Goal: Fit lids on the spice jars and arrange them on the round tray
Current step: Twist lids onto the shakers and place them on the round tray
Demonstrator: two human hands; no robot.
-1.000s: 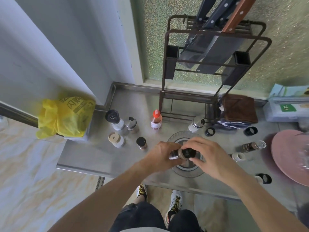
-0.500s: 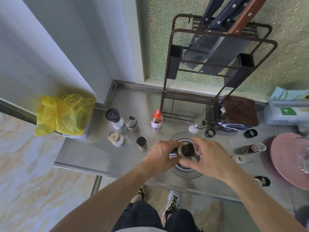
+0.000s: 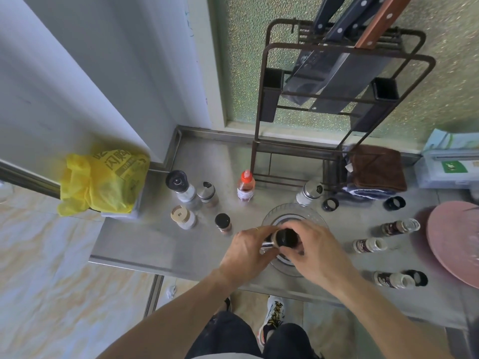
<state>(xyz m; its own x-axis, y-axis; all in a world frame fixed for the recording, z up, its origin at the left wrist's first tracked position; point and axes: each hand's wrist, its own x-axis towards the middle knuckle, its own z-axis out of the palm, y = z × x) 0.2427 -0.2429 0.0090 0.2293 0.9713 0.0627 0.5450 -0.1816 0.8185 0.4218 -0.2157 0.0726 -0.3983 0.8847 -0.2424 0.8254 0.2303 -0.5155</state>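
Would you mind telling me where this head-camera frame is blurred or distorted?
Head view: wide-angle bending curves the knife rack and wall edges; the pink round tray at the right edge smears; the yellow bag looks soft; both hands and the jar stay fairly sharp.

Both hands sit over the round tray (image 3: 293, 212) at center. Bare counter (image 3: 155, 244) from 7 to 9 o'clock of the tray, open approach. At 10 to 11 o'clock a cluster blocks: black-lid jar (image 3: 223, 223), tan-lid jar (image 3: 182, 217), grinder (image 3: 181, 186), steel shaker (image 3: 206, 194). Red-capped bottle (image 3: 245, 186) and knife rack (image 3: 334, 99) close off 12. At 3 o'clock three lying jars (image 3: 369, 245), loose lids (image 3: 331, 204), then pink plate (image 3: 456, 242); narrow gaps between.
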